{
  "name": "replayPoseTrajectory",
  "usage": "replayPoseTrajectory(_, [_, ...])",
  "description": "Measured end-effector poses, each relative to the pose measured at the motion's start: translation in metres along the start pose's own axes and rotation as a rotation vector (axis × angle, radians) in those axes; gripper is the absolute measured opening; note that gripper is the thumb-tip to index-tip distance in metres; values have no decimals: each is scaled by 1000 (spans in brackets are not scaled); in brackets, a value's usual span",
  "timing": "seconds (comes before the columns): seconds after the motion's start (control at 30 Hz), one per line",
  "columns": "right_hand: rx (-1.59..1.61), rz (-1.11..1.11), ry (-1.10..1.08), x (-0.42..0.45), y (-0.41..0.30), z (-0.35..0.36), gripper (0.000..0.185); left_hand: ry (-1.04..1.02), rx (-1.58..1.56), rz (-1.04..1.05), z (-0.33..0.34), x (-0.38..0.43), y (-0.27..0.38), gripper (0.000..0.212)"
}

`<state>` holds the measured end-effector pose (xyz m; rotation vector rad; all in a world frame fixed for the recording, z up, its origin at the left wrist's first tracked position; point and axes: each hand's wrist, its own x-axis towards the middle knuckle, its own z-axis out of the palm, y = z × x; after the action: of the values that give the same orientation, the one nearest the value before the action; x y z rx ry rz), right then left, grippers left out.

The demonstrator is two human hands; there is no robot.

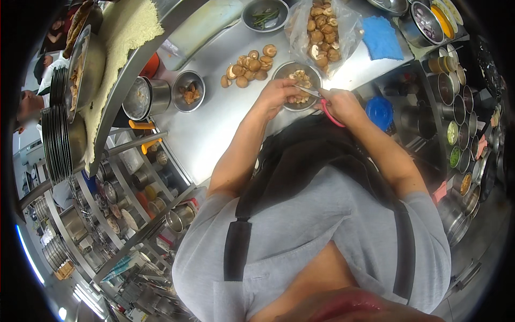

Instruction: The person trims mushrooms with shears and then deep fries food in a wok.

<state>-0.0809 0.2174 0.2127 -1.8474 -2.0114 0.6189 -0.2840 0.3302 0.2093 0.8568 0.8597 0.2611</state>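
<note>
Over a steel bowl (pixel 277 74) of cut mushroom pieces (pixel 299 76), both my hands are close together. My right hand (pixel 342 104) grips scissors (pixel 332 114) with pink handles, their blades pointing left to the fingertips of my other hand. My left hand (pixel 275 96) pinches what looks like a mushroom piece, mostly hidden by the fingers. A loose pile of whole brown mushrooms (pixel 249 68) lies on the steel table (pixel 213 129), left of the bowl. Beyond the bowl stands an open clear plastic bag (pixel 350 32) full of more mushrooms (pixel 322 30).
A small steel bowl (pixel 177 88) with brown pieces and a steel pot (pixel 161 96) stand at left. Green vegetables lie in a bowl (pixel 246 20) at the back, near a blue cloth (pixel 382 38). A raised shelf (pixel 116 76) bears stacked plates (pixel 58 141). Several containers (pixel 458 104) line the right.
</note>
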Motion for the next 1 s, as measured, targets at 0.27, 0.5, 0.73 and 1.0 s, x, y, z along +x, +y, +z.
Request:
replayPoseTrajectory(0.27, [218, 27, -132, -18, 22, 20, 39, 71, 368, -199, 0, 7, -17, 24])
replayPoseTrajectory(0.5, [719, 335, -177, -20, 19, 10, 51, 112, 121, 181, -2, -2, 9, 36])
replayPoseTrajectory(0.73, [908, 335, -166, 1, 9, 5, 66, 96, 136, 227, 20, -1, 26, 32])
replayPoseTrajectory(1.0, [918, 476, -174, 20, 17, -17, 50, 100, 206, 214, 21, 34, 39, 30])
